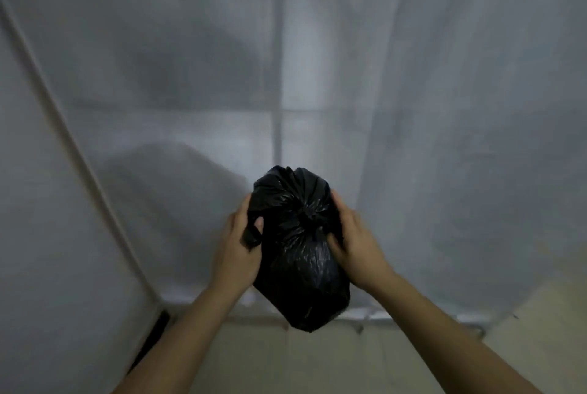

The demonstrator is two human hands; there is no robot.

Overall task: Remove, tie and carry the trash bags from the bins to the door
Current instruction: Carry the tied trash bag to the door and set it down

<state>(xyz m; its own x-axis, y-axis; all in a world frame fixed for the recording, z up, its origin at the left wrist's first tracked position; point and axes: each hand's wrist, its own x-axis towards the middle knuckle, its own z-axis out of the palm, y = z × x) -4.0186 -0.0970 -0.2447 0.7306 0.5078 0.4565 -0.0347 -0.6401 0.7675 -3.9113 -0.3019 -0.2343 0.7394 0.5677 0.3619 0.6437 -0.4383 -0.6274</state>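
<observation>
A small black trash bag [298,254] hangs in the air in front of me, its top gathered into a knot [309,217]. My left hand [239,247] grips the bag's left side, with a fold of black plastic pinched between thumb and fingers. My right hand [352,238] holds the right side, its thumb pressed near the knot. No bin is in view.
A sheer white curtain [413,92] fills most of the view, with a window frame [278,127] showing faintly behind it. Its hem ends just above a beige tiled floor [317,362]. A pale wall [38,235] with a dark gap at its foot stands on the left.
</observation>
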